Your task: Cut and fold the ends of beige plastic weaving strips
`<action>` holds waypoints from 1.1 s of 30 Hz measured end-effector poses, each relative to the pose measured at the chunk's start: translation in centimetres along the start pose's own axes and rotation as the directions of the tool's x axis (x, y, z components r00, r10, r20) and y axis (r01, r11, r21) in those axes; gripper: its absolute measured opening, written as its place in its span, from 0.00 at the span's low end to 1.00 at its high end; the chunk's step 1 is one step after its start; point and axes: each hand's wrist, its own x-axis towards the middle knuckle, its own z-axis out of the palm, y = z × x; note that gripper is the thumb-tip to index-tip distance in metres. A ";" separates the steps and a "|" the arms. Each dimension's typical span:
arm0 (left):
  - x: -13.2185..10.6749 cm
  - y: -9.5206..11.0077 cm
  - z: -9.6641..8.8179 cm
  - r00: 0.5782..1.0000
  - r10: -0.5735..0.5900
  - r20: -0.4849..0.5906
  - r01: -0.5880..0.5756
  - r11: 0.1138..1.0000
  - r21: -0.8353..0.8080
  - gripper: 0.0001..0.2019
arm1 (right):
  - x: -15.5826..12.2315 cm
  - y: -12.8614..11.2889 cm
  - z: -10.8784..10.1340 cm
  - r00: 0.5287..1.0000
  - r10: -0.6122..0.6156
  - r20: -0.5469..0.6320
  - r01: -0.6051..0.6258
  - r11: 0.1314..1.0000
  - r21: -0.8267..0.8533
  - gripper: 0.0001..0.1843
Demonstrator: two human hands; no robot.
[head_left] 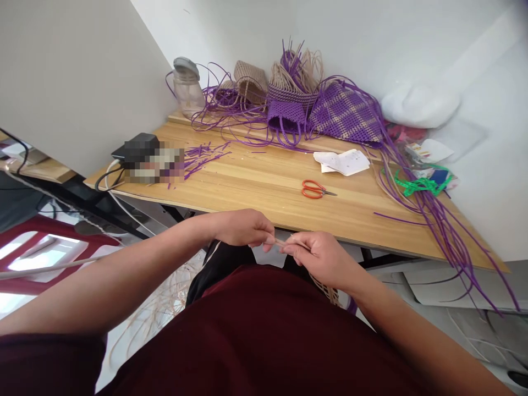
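Observation:
My left hand [243, 226] and my right hand [319, 257] meet in front of my chest, just below the front edge of the wooden table [264, 203]. Both pinch a thin beige weaving strip [280, 242] that runs between the fingertips. Below my right hand hangs a piece of beige woven work [328, 290], mostly hidden by the hand and my dark red shirt. Loose beige strips [165, 302] trail down to the floor on the left.
On the table lie orange-handled scissors [315, 190], white paper [342, 162], cut purple strip ends [204, 154], and a blurred dark object [148, 159]. Purple and beige woven baskets [305, 104] and a jar [187, 88] stand at the back. Long purple strips [445, 231] hang over the right edge.

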 end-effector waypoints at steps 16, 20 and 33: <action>3.9 -0.7 -0.8 0.845 0.022 -0.535 -0.284 0.866 -0.412 0.16 | 2.8 3.5 -0.9 0.954 0.098 -0.282 0.160 0.632 0.758 0.17; 6.8 0.6 0.5 0.805 0.033 -0.592 -0.409 0.755 -0.513 0.13 | 3.3 4.0 -0.5 0.952 0.106 -0.288 0.209 0.461 0.863 0.18; 9.9 1.7 1.6 0.766 -0.048 -0.641 -0.390 0.758 -0.523 0.10 | 3.2 4.7 -0.6 0.923 0.148 -0.355 0.250 0.470 0.846 0.18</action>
